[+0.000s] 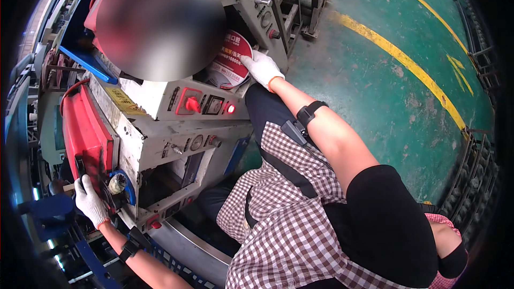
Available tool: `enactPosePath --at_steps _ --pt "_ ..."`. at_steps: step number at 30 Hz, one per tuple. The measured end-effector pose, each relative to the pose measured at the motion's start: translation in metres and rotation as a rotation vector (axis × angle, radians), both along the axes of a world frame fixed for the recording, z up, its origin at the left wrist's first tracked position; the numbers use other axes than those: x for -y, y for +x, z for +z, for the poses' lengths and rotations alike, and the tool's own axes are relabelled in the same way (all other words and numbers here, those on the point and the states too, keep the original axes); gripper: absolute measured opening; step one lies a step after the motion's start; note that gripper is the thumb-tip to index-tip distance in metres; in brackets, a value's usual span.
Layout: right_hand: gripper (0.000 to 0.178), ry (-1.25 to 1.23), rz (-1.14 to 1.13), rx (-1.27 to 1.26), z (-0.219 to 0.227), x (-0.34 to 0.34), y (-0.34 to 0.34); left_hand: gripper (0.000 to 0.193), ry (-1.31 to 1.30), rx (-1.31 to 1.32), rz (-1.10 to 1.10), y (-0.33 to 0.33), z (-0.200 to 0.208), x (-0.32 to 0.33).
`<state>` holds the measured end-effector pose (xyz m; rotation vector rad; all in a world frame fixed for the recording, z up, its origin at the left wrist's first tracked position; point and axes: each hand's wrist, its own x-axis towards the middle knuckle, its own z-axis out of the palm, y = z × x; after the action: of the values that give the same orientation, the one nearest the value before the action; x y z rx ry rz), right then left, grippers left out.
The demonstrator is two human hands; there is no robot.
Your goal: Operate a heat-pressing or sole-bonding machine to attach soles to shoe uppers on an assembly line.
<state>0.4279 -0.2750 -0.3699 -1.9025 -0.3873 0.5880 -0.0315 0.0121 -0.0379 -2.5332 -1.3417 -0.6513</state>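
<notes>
My right hand [263, 70], in a white knit glove, grips the edge of a round red-and-white hand fan [233, 60]. The fan stands against the pale machine housing; part of it lies behind a blurred patch. At the left, my gloved left hand [90, 202] has its fingers bent beside a red padded piece [90, 131] on the machine. A dark narrow part [80, 167] rises at its fingertips, and a short pale wooden handle [68, 187] is close by. What the left fingers close on is hard to make out.
The machine front [184, 147] carries gauges, knobs, a red switch [191, 104] and a lit red lamp [231, 108]. A blue bar [88, 65] juts out at upper left. Yellow lines [399, 56] cross the green floor. Racks [474, 182] stand far right; red checked cloth [448, 222] shows lower right.
</notes>
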Motion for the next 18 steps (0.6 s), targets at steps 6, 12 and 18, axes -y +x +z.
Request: enactPosePath --at_steps 6,12,18 --pt "0.039 0.202 -0.215 0.085 0.007 0.005 -0.011 0.04 0.001 0.036 -0.017 0.003 -0.001 0.005" --pt "0.03 0.327 -0.37 0.065 0.006 0.011 -0.04 0.039 -0.004 0.064 0.011 0.007 -0.003 0.008" --pt "0.03 0.316 -0.362 0.333 0.011 0.011 -0.044 0.04 0.017 0.06 -0.006 0.009 -0.004 0.009"
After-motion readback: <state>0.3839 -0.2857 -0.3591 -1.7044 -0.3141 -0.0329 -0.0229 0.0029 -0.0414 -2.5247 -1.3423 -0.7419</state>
